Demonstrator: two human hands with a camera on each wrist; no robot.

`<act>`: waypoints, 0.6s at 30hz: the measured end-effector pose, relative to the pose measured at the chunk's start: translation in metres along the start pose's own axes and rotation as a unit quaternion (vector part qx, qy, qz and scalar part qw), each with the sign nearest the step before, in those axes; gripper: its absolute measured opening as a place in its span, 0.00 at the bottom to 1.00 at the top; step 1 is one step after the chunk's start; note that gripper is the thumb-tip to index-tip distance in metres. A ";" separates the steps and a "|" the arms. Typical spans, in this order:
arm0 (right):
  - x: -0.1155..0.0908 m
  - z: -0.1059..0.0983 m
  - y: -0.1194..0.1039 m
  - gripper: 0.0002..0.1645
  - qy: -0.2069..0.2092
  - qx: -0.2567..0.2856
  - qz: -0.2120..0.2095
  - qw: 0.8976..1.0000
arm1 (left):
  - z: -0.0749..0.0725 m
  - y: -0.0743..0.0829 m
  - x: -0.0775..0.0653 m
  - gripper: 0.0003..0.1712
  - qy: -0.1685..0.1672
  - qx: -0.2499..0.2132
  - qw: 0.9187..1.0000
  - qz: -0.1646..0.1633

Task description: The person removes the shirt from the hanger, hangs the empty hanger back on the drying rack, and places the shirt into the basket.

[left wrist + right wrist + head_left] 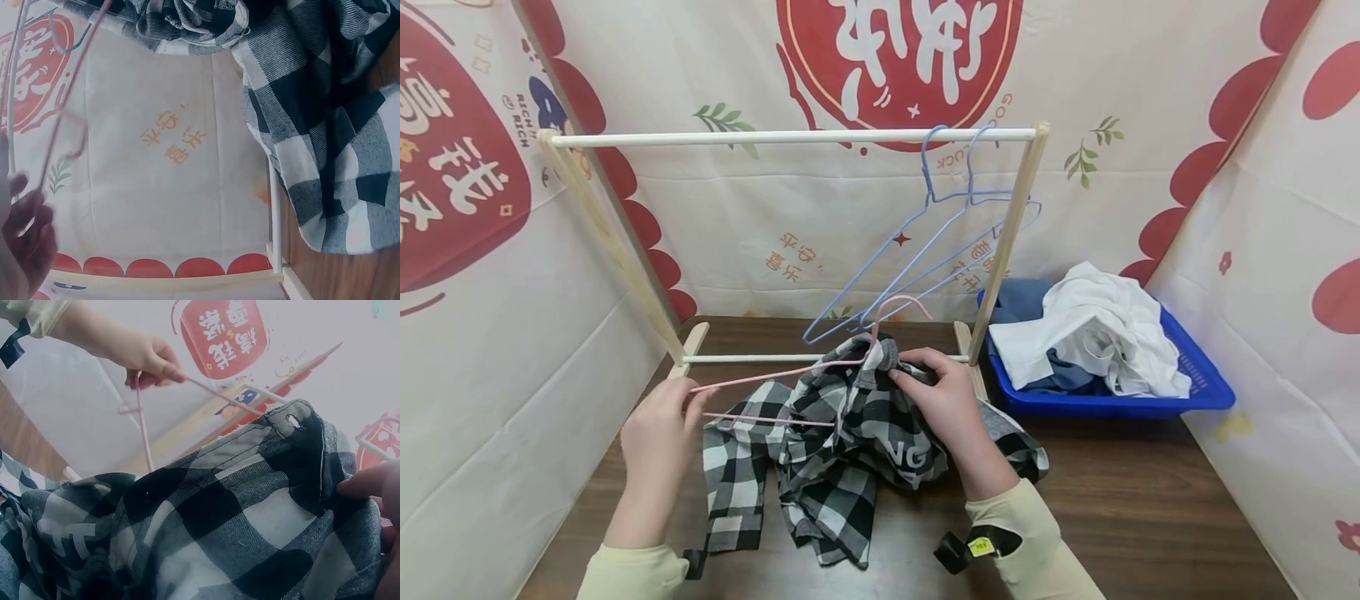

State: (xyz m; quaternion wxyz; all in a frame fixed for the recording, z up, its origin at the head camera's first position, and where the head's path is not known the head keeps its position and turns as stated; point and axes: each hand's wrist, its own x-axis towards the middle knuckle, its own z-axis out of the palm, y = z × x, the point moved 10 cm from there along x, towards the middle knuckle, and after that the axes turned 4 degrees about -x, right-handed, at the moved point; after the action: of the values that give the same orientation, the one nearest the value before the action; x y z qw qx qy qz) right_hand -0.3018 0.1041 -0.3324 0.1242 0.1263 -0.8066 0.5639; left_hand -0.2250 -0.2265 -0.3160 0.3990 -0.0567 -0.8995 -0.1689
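A pink clothes hanger is partly inside a black, white and grey checked shirt, its hook rising out at the collar. My left hand pinches the hanger's left end, outside the cloth; the left wrist view shows those fingers on the pink bar. With thumb and fingers my right hand pinches the shirt near the collar. In the right wrist view the shirt fills the lower part, and the hanger's far end is hidden inside it. One sleeve hangs down at the left.
Behind the shirt stands a rack with a white top rail; blue hangers hang at its right end. A blue basket of white and dark blue clothes sits to the right on the brown wooden table. Printed cloth walls enclose the space.
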 end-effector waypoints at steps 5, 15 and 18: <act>0.000 0.000 0.004 0.11 0.005 0.012 0.012 1.000 | -0.018 -0.001 -0.004 0.15 0.100 -0.003 0.995 -0.021; 0.001 -0.004 0.018 0.11 0.022 0.025 0.032 0.999 | -0.034 0.007 -0.007 0.30 0.182 0.032 0.983 0.020; 0.000 -0.005 0.023 0.11 0.020 0.030 0.039 0.999 | -0.039 0.007 -0.008 0.31 0.204 0.039 0.978 0.033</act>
State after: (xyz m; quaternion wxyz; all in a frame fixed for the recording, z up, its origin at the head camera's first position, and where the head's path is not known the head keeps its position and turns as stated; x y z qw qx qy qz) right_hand -0.3091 0.1164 -0.3509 0.1148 0.0868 -0.7909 0.5947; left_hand -0.1904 -0.2329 -0.2955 0.5812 -0.0354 -0.8029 -0.1279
